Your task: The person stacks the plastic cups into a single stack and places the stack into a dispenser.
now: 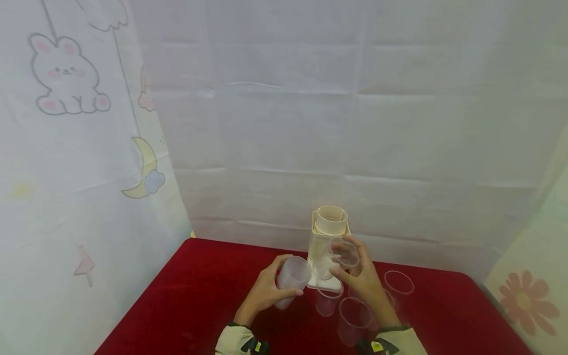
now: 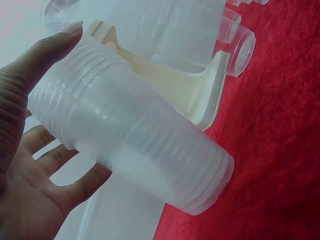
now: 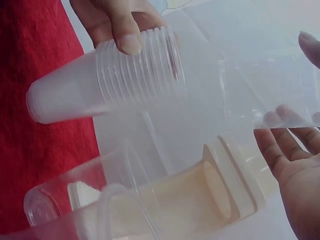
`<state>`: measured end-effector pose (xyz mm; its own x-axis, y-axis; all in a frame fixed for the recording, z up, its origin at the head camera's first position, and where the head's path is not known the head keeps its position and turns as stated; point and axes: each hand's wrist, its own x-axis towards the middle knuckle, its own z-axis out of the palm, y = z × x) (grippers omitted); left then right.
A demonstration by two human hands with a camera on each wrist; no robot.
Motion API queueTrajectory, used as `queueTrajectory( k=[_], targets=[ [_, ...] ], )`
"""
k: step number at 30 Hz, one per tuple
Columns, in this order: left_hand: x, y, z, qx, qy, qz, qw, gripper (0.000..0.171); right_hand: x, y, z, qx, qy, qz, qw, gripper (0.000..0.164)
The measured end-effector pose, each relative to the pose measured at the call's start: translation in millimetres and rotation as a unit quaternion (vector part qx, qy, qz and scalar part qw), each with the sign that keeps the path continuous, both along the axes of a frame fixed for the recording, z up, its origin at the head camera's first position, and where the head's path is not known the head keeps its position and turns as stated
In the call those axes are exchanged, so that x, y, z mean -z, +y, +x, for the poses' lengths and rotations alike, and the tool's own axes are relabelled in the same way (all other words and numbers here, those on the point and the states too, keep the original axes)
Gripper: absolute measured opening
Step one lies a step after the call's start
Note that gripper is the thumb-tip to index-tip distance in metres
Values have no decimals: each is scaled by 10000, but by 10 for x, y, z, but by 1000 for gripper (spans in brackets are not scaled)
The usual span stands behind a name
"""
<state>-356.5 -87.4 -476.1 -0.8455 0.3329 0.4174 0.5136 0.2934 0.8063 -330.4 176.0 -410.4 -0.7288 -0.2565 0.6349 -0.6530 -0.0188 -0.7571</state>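
Head view: the left hand (image 1: 265, 290), at lower centre of the frame, is holding a stack of clear cups (image 1: 293, 277), its fingers curving round the sides and the stack tilting. The right hand (image 1: 366, 278), to the right of it, is gripping a single clear cup (image 1: 343, 254) between thumb and fingers. The cup is overlapping a cream holder (image 1: 332, 224) with a round opening at its top, which is standing upright near the far edge of the red desk (image 1: 199, 276). Several loose clear cups (image 1: 355, 314) are standing at lower right of centre, below and beside the right hand. A pale sheet (image 1: 275, 128) is hanging behind.

Left wrist view: the stack is slanting from upper left to lower centre, its many rims lying close together. The thumb is resting over the rim end, and the other fingers are supporting from beneath. The holder is showing behind the stack; loose cups are appearing at upper right.

Right wrist view: the stack is lying across the upper left, the left thumb pressing on its rims. The single cup is showing faintly at upper right, the right fingers holding it from below. The holder is occupying the lower centre, with loose cups overlapping it at lower left.
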Motion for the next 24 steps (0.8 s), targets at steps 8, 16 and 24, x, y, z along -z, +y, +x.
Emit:
queueTrajectory(
  k=[8, 16, 24],
  targets=[
    [-3, -1, 21, 0, -90, -63, 9999, 77, 15, -78, -18, -139, 148, 21, 9998, 74],
    [-16, -17, 11, 14, 43, -39, 10000, 77, 1, -155, -52, -158, 133, 64, 9998, 75],
    [2, -10, -23, 78, 114, -7, 9999, 78, 17, -231, -69, -100, 121, 70, 9999, 75]
  ],
)
